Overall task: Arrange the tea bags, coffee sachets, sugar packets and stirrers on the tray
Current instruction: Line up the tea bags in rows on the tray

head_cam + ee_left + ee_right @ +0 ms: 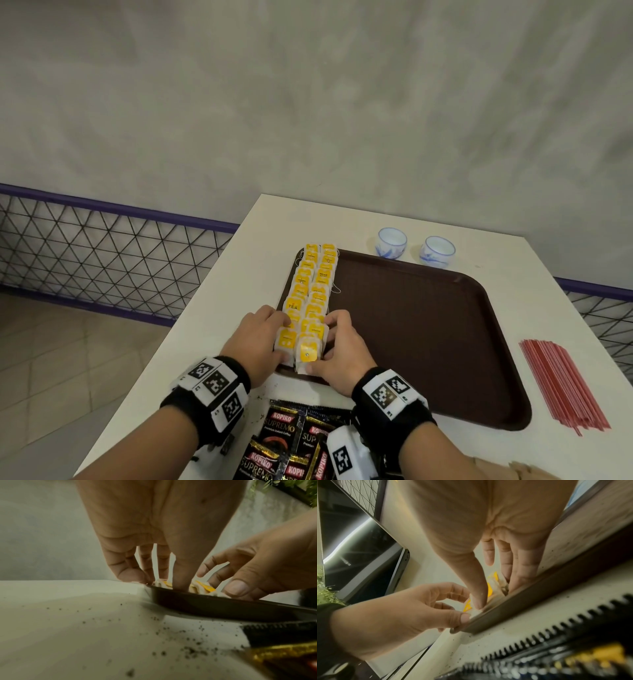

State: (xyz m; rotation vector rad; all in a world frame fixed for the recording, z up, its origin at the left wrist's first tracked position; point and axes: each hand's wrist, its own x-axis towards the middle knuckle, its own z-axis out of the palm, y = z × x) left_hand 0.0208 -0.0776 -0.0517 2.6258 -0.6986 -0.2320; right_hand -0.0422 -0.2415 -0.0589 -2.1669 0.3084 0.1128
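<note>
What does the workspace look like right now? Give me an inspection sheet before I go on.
Surface: white table, dark specks near the front edge.
Job's things: brown tray holds two rows of yellow-tagged tea bags along its left side; coffee sachets lie off the tray at the near edge; red stirrers lie right of the tray; sugar packets not seen.
Clutter: two blue-and-white cups beyond the tray.
Grippers: left hand and right hand press the nearest tea bags from both sides.
Cables: nothing seen.
Surroundings: grey wall, mesh railing.
</note>
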